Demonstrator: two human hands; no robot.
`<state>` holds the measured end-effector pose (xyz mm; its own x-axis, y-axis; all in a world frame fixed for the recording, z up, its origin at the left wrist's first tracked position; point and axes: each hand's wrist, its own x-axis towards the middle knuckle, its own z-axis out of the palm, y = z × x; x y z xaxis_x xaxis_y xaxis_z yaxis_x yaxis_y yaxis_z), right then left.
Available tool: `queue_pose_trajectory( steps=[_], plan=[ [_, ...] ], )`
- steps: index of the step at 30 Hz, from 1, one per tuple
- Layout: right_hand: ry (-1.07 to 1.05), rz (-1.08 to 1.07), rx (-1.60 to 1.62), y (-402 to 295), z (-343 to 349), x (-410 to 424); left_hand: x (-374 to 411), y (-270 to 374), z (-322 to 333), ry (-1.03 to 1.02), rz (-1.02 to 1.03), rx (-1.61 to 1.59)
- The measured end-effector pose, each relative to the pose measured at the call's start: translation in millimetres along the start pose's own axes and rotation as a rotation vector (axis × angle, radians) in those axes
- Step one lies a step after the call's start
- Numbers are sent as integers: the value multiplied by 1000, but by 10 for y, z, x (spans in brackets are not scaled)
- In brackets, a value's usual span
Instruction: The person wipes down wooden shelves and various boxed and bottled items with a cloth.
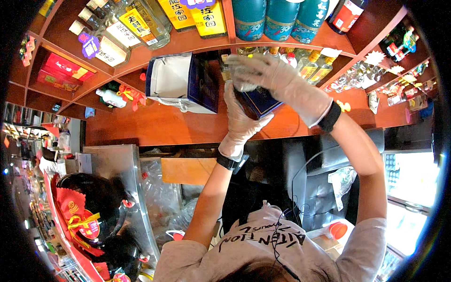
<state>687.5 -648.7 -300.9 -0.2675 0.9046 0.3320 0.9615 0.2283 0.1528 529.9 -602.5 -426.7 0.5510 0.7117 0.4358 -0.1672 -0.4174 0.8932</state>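
Both my hands wear thin whitish gloves. My left hand (241, 123) is spread around the near left side of a dark blue box (260, 102), its thumb along the near edge. Above the far end of that box is my right hand (262, 72), blurred, with a crumpled pale cloth or wad (245, 84) under its fingers. Just left of the box, a dark blue paper gift bag (203, 86) with a white inside and a rope handle lies on the wooden counter (169, 127). The box's far end is hidden by my right hand.
Wooden shelves hold clear liquor bottles (141, 26), yellow boxes (211, 21) and teal canisters (248, 21) above the counter. Small bottles (312, 67) stand behind my right hand. A metal-topped surface (123, 169) is at lower left, a black padded chair (319, 190) at right.
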Motion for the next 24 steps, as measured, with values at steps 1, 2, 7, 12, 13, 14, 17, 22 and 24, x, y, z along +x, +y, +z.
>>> queue_pose_trajectory(
  steps=[1, 2, 7, 12, 13, 14, 17, 22, 24],
  plan=[
    [63, 8, -15, 135, 12, -65, -20, 35, 18, -20, 12, 12],
    [-34, 103, -74, 265, -19, -186, -19, 71, 70, -42, -39, -115],
    [-449, 240, -330, 432, 109, -894, -54, -26, -46, -82, -107, -148],
    [-300, 969, 362, 108, 183, -1933, -103, -150, -215, -173, -1, 157],
    [34, 1232, 892, 59, 343, -2271, -128, -248, -168, -182, 20, 123],
    [423, 1433, 1430, -63, 501, -2531, -111, -223, -140, -206, -1, 203],
    [637, 1470, 1730, -637, 618, -2929, -167, -438, 16, -166, -16, 78],
    [634, 1591, 1764, -1476, 632, -3133, 82, -157, 292, -55, 29, 54],
    [565, 1703, 1647, -1661, 673, -3235, 84, -76, 283, -17, -30, -227]
  ],
)
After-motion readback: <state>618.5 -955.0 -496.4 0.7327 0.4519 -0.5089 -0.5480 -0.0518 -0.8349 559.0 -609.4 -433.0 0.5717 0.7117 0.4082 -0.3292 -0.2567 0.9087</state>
